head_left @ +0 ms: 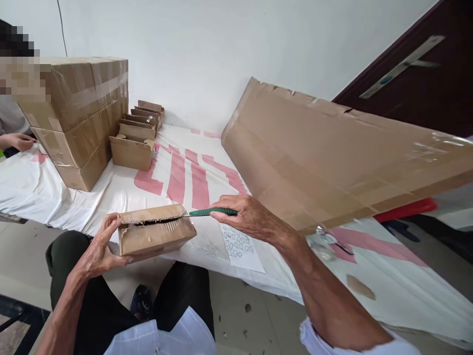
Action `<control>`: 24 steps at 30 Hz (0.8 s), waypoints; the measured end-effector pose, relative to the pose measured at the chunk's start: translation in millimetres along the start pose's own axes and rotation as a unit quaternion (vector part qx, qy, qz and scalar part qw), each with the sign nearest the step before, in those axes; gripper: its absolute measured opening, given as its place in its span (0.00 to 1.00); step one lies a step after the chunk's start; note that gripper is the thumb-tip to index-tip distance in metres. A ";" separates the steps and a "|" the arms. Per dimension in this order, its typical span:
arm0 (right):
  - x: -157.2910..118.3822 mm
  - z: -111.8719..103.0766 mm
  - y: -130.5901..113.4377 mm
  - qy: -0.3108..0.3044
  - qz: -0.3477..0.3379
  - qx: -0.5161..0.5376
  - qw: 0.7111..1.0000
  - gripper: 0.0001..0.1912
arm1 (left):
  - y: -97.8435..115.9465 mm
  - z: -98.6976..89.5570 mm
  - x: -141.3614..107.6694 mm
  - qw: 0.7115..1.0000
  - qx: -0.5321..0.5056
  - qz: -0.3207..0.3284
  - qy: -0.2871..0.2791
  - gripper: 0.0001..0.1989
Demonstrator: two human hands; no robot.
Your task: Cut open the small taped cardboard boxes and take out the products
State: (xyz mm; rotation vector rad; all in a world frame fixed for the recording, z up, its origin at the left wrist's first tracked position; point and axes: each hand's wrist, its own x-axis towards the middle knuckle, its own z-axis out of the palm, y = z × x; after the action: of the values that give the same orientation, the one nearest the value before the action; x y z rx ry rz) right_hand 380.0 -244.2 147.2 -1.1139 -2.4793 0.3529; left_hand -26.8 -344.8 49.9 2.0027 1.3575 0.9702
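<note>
Locating the small carton (155, 242) places it at the near edge of the cloth-covered table (212, 242), left of centre and partly over the edge. Its top seam (158, 220) is parted, with torn edges and a dark gap along much of the length. The flaps are not folded back, and you cannot verify the contents or whether the right end of the seam is separated.

Your left hand (96, 255) grips the carton's left end, thumb above and fingers below. Your right hand (254, 219) holds the green-handled tool (207, 212), its tip at the seam's right end.

Clearances: the printed sheet (240, 249) lies under and near your right hand. Rightward travel is limited by the large cardboard sheet (314, 148), just beyond that hand. Far left stand a row of open boxes (131, 153) and the stacked cartons (86, 113); past these, a co-worker's hand (24, 142). The widest room lies straight ahead, toward the wall (207, 54).
</note>
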 end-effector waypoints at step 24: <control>-25.4 27.9 23.0 0.196 0.070 0.123 0.970 0.15 | -1.4 -2.4 -7.5 0.999 0.044 0.021 0.013 0.40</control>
State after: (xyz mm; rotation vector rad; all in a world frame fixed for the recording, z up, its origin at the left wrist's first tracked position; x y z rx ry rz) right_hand 397.7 -250.3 107.2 -1.1311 -1.9607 0.4215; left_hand -31.3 -351.2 48.3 2.0982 1.3986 0.9742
